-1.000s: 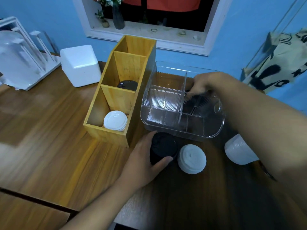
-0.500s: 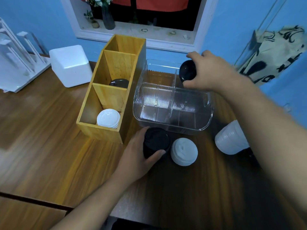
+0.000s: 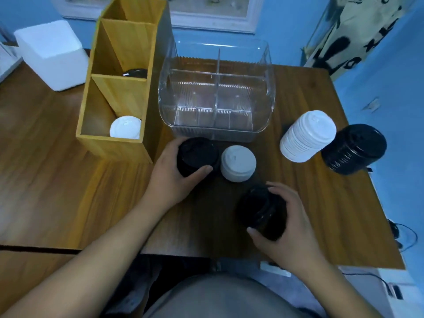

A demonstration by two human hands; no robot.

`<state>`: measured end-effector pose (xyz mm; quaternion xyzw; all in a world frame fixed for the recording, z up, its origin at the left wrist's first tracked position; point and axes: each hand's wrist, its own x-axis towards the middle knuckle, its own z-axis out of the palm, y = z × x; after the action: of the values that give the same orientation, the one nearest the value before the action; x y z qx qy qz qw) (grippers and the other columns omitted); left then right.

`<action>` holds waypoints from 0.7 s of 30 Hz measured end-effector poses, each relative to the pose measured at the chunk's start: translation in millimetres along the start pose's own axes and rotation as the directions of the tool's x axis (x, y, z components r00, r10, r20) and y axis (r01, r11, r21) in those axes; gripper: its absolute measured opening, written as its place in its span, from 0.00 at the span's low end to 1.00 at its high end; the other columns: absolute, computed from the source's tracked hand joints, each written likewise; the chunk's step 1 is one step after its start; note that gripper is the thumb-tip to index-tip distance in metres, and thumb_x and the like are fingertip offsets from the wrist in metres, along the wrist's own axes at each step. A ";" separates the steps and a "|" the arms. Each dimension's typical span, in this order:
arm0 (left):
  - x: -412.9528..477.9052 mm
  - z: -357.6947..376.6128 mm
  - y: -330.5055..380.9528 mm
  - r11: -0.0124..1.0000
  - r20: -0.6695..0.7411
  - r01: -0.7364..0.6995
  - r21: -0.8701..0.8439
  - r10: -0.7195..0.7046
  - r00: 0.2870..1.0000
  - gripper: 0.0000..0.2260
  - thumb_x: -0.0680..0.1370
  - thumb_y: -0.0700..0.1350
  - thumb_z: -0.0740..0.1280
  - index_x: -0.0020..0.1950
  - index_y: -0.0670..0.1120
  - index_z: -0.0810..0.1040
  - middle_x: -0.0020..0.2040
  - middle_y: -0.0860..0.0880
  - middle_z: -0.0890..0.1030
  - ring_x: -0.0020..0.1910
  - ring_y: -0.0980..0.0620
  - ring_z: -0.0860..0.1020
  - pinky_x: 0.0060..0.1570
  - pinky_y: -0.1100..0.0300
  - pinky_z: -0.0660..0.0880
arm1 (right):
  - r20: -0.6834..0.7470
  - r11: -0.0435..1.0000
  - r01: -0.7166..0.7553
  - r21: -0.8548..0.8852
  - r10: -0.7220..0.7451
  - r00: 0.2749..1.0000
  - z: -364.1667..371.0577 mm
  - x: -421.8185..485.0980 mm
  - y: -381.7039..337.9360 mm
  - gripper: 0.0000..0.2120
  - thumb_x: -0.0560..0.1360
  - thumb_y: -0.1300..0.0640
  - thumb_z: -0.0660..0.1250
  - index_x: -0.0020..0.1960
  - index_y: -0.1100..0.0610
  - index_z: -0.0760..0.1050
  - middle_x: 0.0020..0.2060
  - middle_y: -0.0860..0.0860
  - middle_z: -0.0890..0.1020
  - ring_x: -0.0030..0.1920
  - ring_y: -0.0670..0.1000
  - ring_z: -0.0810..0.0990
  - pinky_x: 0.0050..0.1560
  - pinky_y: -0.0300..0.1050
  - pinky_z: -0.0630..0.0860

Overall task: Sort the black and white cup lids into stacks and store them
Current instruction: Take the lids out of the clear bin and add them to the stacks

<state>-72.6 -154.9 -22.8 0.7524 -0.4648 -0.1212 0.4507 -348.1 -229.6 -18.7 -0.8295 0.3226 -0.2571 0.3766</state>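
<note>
Head view, single frame.

Left hand: forearm enters from the lower left and angles across the wooden table. The fingers curl round the far-left side of a short black lid stack and the thumb lies across its near side, so the hand grips it. This stack stands on the table just in front of the clear divided organizer. A short white lid stack stands just beside it on the right.

Right hand: forearm enters from the lower right. Fingers and thumb wrap a second black lid stack, with the thumb at its near edge and the fingertips over its far-right side. The stack is tilted and sits close to the near table edge. Cannot tell whether it rests on the table or is lifted.

Other lids: a tall white stack and a tall black stack are on the right part of the table, side by side.

Wooden box, left of the organizer: white lids in the nearest compartment, a black lid in the middle one.

A white foam block sits at far left.
</note>
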 end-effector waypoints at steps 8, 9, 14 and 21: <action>-4.3 -4.4 -4.7 0.996 0.066 0.087 -0.029 -0.085 0.994 0.40 0.68 0.58 0.79 0.75 0.52 0.65 0.67 0.59 0.72 0.67 0.61 0.71 0.62 0.72 0.66 | 0.074 0.935 -0.108 -0.339 0.141 0.987 4.9 -21.4 3.7 0.44 0.63 0.32 0.76 0.71 0.45 0.61 0.66 0.36 0.67 0.77 0.45 0.58 0.79 0.56 0.55; -4.1 -6.0 -5.9 0.995 0.082 0.102 -0.023 -0.100 0.992 0.42 0.67 0.58 0.79 0.76 0.52 0.64 0.68 0.59 0.72 0.68 0.61 0.70 0.62 0.73 0.65 | 0.114 0.934 -0.095 -0.344 0.142 0.983 2.1 -20.7 3.0 0.45 0.64 0.30 0.74 0.74 0.44 0.60 0.69 0.39 0.67 0.79 0.45 0.56 0.80 0.55 0.52; -6.5 -15.1 -6.7 0.999 0.195 0.046 -0.016 -0.042 0.980 0.44 0.66 0.54 0.82 0.77 0.53 0.64 0.70 0.60 0.71 0.69 0.65 0.68 0.67 0.68 0.65 | 0.302 0.959 0.062 -0.276 0.025 0.953 -18.7 -1.0 0.2 0.39 0.71 0.32 0.68 0.77 0.45 0.63 0.77 0.42 0.63 0.78 0.43 0.56 0.76 0.57 0.64; -12.1 -12.4 -7.0 1.000 0.185 0.023 -0.021 -0.018 0.983 0.41 0.66 0.54 0.83 0.74 0.55 0.68 0.69 0.58 0.74 0.68 0.63 0.71 0.66 0.66 0.68 | 0.334 0.931 0.084 -0.354 0.042 0.942 -11.5 11.6 -8.3 0.40 0.69 0.34 0.73 0.76 0.42 0.62 0.68 0.38 0.70 0.69 0.40 0.65 0.69 0.49 0.71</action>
<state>-67.5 -136.9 -24.2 0.7373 -0.4955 -0.2006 0.4131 -345.2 -239.1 -3.4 -0.9196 0.2867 -0.0520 0.2634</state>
